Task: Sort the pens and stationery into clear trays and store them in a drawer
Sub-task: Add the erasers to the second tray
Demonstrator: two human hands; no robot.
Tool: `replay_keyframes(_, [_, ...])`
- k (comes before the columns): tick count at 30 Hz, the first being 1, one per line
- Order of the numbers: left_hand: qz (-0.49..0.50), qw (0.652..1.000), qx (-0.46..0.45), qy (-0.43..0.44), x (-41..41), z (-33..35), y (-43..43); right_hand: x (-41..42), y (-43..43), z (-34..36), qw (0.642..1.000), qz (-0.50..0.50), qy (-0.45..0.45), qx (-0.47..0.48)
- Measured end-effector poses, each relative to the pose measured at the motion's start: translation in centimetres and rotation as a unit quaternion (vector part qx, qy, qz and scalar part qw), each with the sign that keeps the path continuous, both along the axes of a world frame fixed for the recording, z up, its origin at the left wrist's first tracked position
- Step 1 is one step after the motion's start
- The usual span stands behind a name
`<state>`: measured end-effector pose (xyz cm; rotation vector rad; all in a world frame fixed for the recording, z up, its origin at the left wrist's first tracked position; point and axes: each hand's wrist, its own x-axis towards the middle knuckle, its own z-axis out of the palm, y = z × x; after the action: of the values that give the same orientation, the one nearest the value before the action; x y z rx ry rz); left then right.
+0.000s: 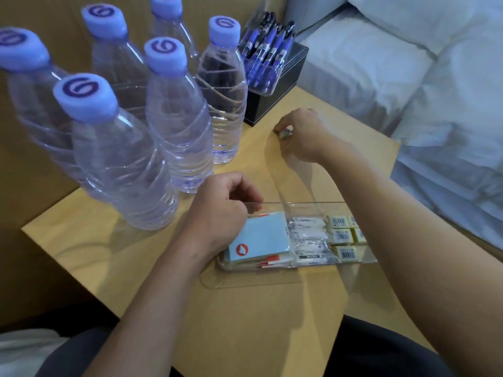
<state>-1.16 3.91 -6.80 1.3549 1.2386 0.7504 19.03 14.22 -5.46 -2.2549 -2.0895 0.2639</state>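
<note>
A clear tray lies on the wooden table near me. Inside it are a light blue sticky-note pad, white wrapped items and several yellow erasers with barcodes. My left hand rests at the tray's far left corner, its fingers curled on the rim and the pad's corner. Farther back, my right hand pinches a small eraser just above the table. A second clear tray full of blue pens sits on a black box.
Several clear water bottles with blue caps stand in a cluster on the left half of the table. A bed with white bedding runs along the right side. The table's near edge meets my lap.
</note>
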Motion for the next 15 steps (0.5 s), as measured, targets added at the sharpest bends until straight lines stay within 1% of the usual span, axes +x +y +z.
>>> replay_keyframes(6, [0.012, 1.0, 0.004, 0.001, 0.1, 0.0, 0.0, 0.4, -2.8, 0.1, 1.0, 0.005, -0.012, 0.012])
replay_keyframes(12, [0.014, 1.0, 0.001, 0.008, -0.1, -0.2, 0.0, 1.5, -4.8, 0.9, 1.0, 0.003, 0.003, -0.015])
replay_keyframes(14, [0.01, 1.0, 0.004, 0.013, -0.1, 0.0, 0.1, 2.3, -6.2, 1.4, 0.999, -0.016, 0.034, 0.024])
replay_keyframes(15, [0.008, 1.0, 0.007, 0.018, -0.1, 0.2, 0.1, 2.5, -7.3, 1.8, 0.996, -0.033, 0.067, 0.055])
